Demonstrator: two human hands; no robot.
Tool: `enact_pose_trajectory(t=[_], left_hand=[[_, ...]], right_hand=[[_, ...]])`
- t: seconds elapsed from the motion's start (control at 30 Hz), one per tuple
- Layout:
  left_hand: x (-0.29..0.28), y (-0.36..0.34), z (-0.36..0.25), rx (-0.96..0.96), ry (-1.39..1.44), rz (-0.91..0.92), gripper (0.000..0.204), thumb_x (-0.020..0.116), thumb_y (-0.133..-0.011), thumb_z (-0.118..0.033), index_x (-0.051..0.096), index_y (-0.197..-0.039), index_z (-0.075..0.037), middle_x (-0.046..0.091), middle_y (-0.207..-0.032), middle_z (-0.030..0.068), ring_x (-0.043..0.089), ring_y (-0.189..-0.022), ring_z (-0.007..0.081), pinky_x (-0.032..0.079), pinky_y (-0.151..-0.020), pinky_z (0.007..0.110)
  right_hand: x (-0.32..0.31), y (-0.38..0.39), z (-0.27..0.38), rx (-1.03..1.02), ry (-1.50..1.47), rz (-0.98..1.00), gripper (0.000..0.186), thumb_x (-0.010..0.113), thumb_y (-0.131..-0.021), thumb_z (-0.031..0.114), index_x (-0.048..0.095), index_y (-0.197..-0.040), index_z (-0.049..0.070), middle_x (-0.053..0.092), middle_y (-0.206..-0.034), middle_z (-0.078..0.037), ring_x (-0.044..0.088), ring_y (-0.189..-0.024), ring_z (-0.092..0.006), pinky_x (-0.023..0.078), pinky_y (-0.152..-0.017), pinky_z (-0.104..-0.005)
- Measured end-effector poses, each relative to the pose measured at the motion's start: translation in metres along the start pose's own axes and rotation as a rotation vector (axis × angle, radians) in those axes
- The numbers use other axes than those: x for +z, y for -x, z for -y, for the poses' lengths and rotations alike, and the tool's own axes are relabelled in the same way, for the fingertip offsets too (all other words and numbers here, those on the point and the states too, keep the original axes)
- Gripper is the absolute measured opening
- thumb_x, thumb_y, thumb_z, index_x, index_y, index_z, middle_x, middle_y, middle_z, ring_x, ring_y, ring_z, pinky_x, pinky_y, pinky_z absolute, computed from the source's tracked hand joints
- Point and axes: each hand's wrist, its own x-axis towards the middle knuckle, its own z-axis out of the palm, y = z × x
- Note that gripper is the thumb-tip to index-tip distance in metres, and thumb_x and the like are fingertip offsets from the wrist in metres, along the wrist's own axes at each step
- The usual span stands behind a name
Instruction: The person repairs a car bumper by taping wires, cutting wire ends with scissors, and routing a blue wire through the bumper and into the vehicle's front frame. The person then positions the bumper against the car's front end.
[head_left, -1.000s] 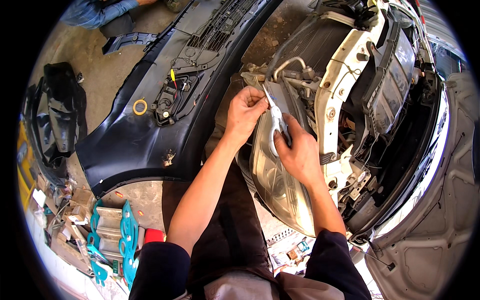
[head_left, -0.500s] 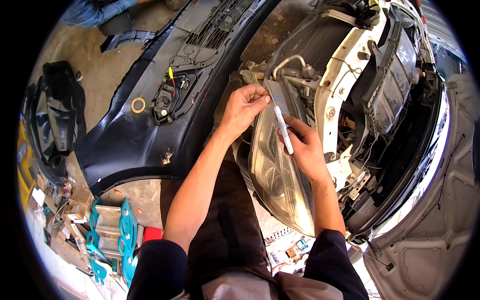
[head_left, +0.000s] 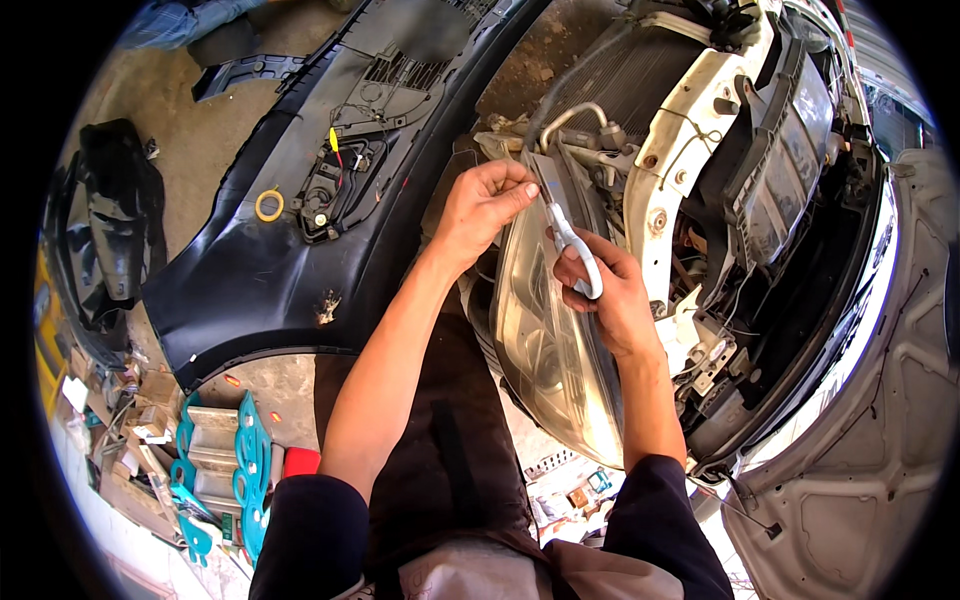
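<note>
My right hand is closed around the white looped handles of a pair of scissors. Their narrow blades point up and left toward my left fingertips. My left hand pinches thumb and forefinger together near the blade tips. What it pinches is too small to make out; a thin strand shows just beside it. Both hands are above a yellowed car headlight, which sits at the front of an opened car.
At left lies a large black bumper cover, bearing a yellow tape roll and a yellow-handled screwdriver. The car's pale front crossmember rises at right. A teal-sided tray and boxes stand low left. A person's blue sleeve shows top left.
The scissors have turned in my right hand, so a handle loop now shows and the handles look spread. My left hand keeps its pinch near the tips. The view has shifted slightly.
</note>
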Motion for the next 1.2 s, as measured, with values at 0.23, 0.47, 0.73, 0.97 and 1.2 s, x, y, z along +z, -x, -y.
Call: enact_pose_trajectory(t=[0.23,0.47,0.73,0.97,1.2], left_hand=[[0.003,0.0,-0.002,0.003,0.073,0.005,0.011,0.067,-0.093,-0.008,0.066,-0.097,0.002,0.057,-0.076,-0.0044,0.043,-0.065,0.0024,0.031,-0.058,0.02],[0.001,0.001,-0.001,-0.035,0.125,0.038,0.017,0.067,-0.093,-0.013,0.064,-0.102,0.001,0.056,-0.077,-0.0016,0.042,-0.067,0.0063,0.034,-0.062,0.022],[0.0,0.004,0.003,-0.042,0.229,0.067,0.019,0.066,-0.095,-0.016,0.064,-0.105,0.0,0.057,-0.079,-0.0016,0.043,-0.067,0.0062,0.034,-0.062,0.022],[-0.029,0.023,0.02,-0.049,0.412,-0.02,0.021,0.061,-0.099,-0.018,0.062,-0.111,-0.001,0.042,-0.068,-0.0052,0.039,-0.064,0.0071,0.036,-0.065,0.025],[-0.07,0.03,0.033,-0.052,0.567,-0.428,0.014,0.064,-0.098,-0.024,0.063,-0.103,-0.011,0.058,-0.082,-0.0014,0.06,-0.086,0.0153,0.048,-0.08,0.032]], right_hand=[[-0.001,0.001,-0.002,0.02,-0.116,0.004,0.03,0.06,-0.097,0.016,0.061,-0.119,-0.005,0.049,-0.076,0.0,0.045,-0.069,-0.0062,0.032,-0.05,-0.0196],[-0.003,0.003,-0.003,0.042,-0.22,0.006,0.035,0.061,-0.098,0.021,0.06,-0.121,-0.004,0.052,-0.076,-0.004,0.041,-0.058,-0.0072,0.029,-0.048,-0.0192],[-0.011,-0.001,-0.015,0.086,-0.432,0.067,0.04,0.06,-0.098,0.027,0.058,-0.122,-0.004,0.05,-0.075,-0.003,0.039,-0.056,-0.0085,0.027,-0.046,-0.0205],[0.002,0.002,-0.008,-0.165,-0.244,-0.124,0.045,0.059,-0.098,0.036,0.053,-0.129,0.004,0.052,-0.083,-0.001,0.046,-0.064,-0.0123,0.036,-0.056,-0.0257],[0.07,0.004,-0.059,-0.02,-0.171,-0.067,0.045,0.063,-0.098,0.033,0.05,-0.129,0.004,0.053,-0.084,-0.002,0.052,-0.069,-0.0136,0.04,-0.06,-0.0259]])
